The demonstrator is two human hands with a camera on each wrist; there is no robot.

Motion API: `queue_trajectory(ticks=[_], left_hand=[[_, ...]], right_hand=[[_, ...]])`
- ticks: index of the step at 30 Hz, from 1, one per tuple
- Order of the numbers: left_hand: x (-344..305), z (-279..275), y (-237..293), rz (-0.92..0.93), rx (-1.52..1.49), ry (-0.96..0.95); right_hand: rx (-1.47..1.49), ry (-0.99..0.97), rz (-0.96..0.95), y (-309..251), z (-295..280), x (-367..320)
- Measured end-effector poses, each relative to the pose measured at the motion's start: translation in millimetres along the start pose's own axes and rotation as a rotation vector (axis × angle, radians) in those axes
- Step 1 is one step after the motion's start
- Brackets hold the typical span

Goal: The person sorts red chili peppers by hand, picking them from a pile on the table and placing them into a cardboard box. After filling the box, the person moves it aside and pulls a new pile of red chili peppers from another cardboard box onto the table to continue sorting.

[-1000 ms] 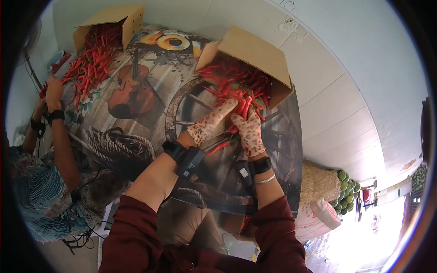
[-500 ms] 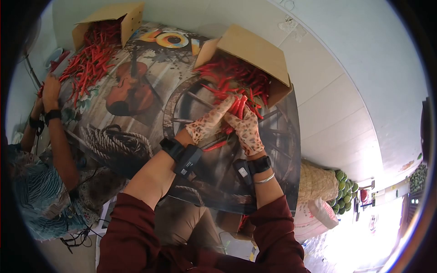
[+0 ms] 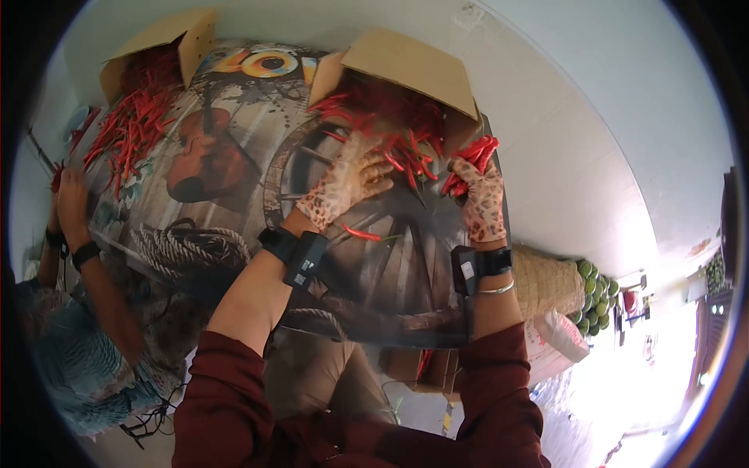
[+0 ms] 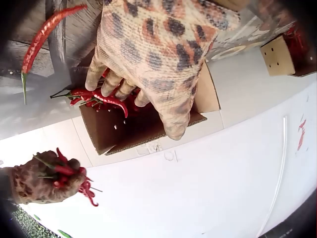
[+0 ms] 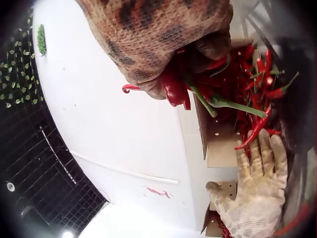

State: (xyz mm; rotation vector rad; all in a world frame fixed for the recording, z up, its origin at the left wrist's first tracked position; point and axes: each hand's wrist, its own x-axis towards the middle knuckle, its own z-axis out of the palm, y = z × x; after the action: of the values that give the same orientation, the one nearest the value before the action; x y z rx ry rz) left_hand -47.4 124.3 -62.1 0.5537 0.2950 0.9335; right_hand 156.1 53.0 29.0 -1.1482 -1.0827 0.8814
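My right hand [image 3: 485,201], in a leopard-print glove, grips a bunch of red chillies [image 3: 477,147] to the right of the tipped cardboard box [image 3: 409,66]. Green stems stick out of that bunch [image 5: 174,89] in the right wrist view. The left hand [image 3: 343,187], gloved alike, has its fingers spread at the near edge of the chilli pile [image 3: 390,117] spilling from the box. Its fingers [image 4: 111,82] overlap some chillies in the left wrist view, and its palm faces the right wrist camera. One loose chilli [image 3: 361,233] lies on the table below the left hand.
At the far left, a second cardboard box [image 3: 195,51] spills another chilli heap [image 3: 133,129], and another person's hands [image 3: 74,207] work beside it. The table [image 3: 257,148] has a printed cover. Sacks [image 3: 546,285] and round green fruits [image 3: 594,300] stand beyond its right edge.
My hands have parted: the right moved right with the bunch of chillies, while the left moved left and spread its fingers by the pile. The head view has shifted slightly.
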Motion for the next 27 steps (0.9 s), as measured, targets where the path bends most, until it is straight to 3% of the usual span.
queue_trajectory(ticks=[4, 8, 12, 14, 17, 20, 22, 23, 24, 25, 27], left_hand=[[-3.3, 2.4, 2.3, 0.004, -0.057, -0.022], [-4.2, 5.7, 1.7, 0.026, -0.073, 0.005], [-2.8, -1.7, 10.7, -0.034, -0.039, -0.087], [-3.8, -1.4, 11.6, -0.042, -0.031, -0.126], [-4.2, 3.1, 13.7, -0.032, -0.004, -0.020], [-6.1, 8.4, 10.8, -0.019, 0.030, 0.033], [-12.3, 28.1, 4.7, 0.093, 0.077, 0.236], [7.4, -31.4, 19.6, -0.134, -0.086, -0.538], [8.0, -31.8, 19.2, -0.145, -0.079, -0.535], [6.8, -30.8, 19.4, -0.146, -0.069, -0.536], [5.9, -30.0, 20.5, -0.150, -0.052, -0.536]], right_hand=[[-0.054, 0.088, 0.010, -2.6, -49.4, -35.1], [-0.142, 0.236, 0.050, -12.7, -104.6, -103.1], [-0.121, 0.492, 0.042, -8.4, -162.8, -181.6], [-0.112, 0.528, 0.083, -2.5, -198.6, -224.1], [-0.187, 0.698, 0.131, 10.6, -227.5, -274.2], [-0.359, 0.764, 0.156, 65.7, -260.4, -317.4], [-0.404, 0.783, 0.185, 103.8, -272.9, -339.8], [-0.580, 0.746, 0.223, 119.7, -275.9, -347.6], [-0.755, 0.702, 0.261, 133.9, -278.3, -354.1], [-0.744, 0.705, 0.268, 148.3, -280.3, -358.7], [-0.914, 0.648, 0.518, 171.9, -280.0, -361.6]])
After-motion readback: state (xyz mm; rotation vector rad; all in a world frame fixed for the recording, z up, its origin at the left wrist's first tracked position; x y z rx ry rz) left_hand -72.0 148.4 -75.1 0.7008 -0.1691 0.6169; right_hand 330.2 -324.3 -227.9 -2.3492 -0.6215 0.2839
